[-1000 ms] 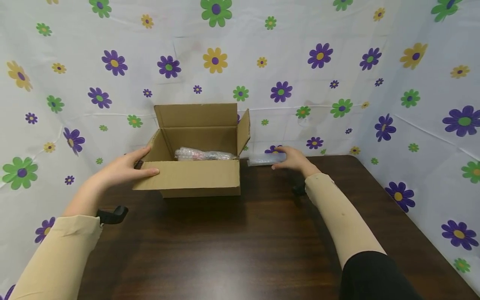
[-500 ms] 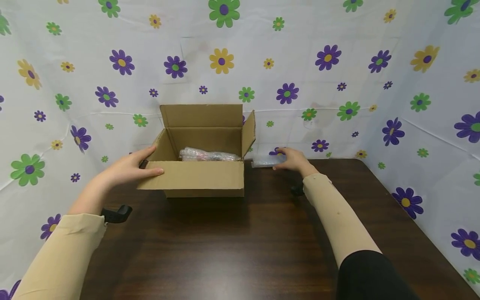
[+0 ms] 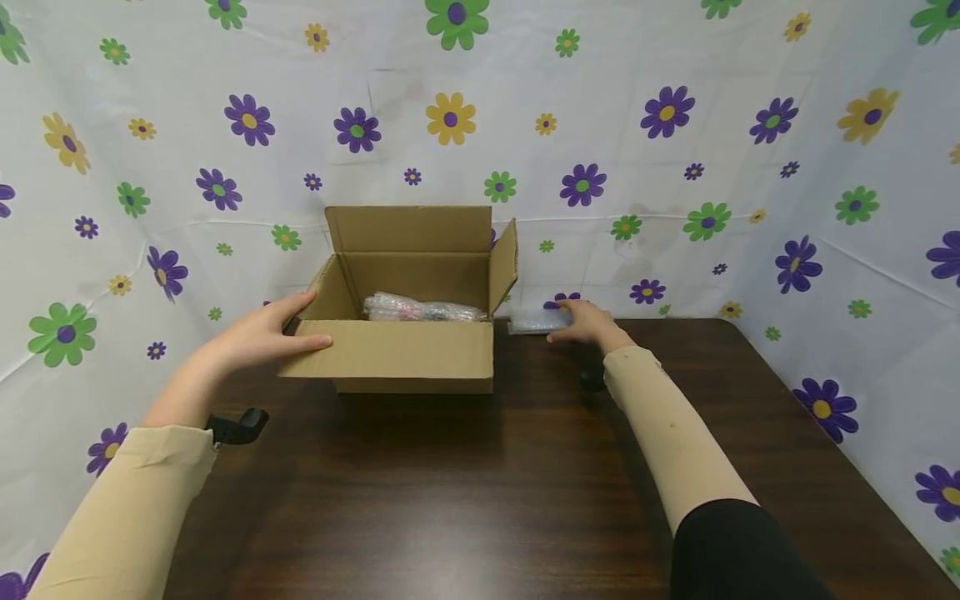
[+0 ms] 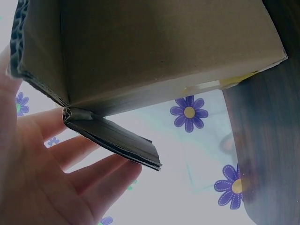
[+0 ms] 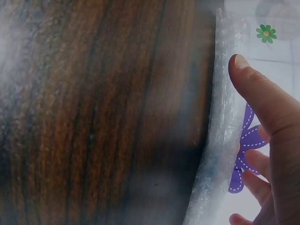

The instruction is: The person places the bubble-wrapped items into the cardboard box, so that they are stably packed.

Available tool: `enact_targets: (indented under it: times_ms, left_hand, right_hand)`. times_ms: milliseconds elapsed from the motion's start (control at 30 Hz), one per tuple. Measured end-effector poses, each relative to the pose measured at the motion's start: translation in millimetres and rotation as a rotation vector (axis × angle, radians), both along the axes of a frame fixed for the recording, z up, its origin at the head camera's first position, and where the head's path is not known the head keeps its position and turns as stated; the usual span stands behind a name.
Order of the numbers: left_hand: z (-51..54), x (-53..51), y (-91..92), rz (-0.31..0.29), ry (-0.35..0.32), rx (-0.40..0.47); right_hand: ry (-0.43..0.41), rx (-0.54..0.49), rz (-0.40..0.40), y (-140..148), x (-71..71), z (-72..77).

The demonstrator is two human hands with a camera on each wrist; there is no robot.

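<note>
An open cardboard box [image 3: 408, 354] stands at the back of the table. Inside lies a bundle in clear bubble wrap [image 3: 442, 311], with something reddish showing through. My left hand [image 3: 251, 340] holds the box at its front left corner: thumb over the front flap, fingers [image 4: 112, 180] spread against the outside of the left flap. To the right of the box, my right hand [image 3: 588, 325] is over a flat folded piece of bubble wrap [image 5: 216, 136]. In the right wrist view, its thumb overlaps the wrap's edge and the other fingers are loosely bent, with wall showing between them and the wrap.
The dark wooden table [image 3: 480, 492] reaches back to a flower-printed wall cloth [image 3: 600, 67], which also closes off both sides. The box's back flap [image 3: 408, 229] stands up and its right flap [image 3: 504, 265] juts outward. Black straps with small devices circle both wrists.
The head view has turned slightly to the left, so the scene sits further right. Both hands, the box and the bubble wrap keep nearly the same places.
</note>
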State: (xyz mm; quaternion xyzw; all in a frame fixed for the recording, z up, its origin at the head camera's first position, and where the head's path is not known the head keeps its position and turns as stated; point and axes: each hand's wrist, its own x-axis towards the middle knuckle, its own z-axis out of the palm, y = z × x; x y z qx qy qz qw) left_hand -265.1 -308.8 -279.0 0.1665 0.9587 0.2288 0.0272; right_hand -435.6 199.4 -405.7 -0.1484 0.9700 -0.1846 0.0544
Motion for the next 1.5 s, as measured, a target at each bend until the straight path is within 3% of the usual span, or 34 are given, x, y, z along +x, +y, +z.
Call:
enact_targets:
  times_ms: [400, 800, 1167, 1500]
  left_hand:
    - [-1.3, -2.6, 0.8, 0.011, -0.005, 0.003]
    - [-0.2, -1.5, -0.1, 0.009, -0.001, 0.007]
    - [-0.7, -2.7, 0.1, 0.008, -0.012, 0.015]
    - [-0.1, -2.4, 0.3, 0.009, -0.013, 0.016]
  right_hand:
    - [-0.047, 0.016, -0.01, 5, -1.0, -1.4]
    - [-0.01, 0.08, 0.014, 5, -1.8, -2.5]
    - [-0.035, 0.029, -0.027, 4, -0.2, -9.1]
    - [0.011, 0.005, -0.027, 6, -4.1, -15.3]
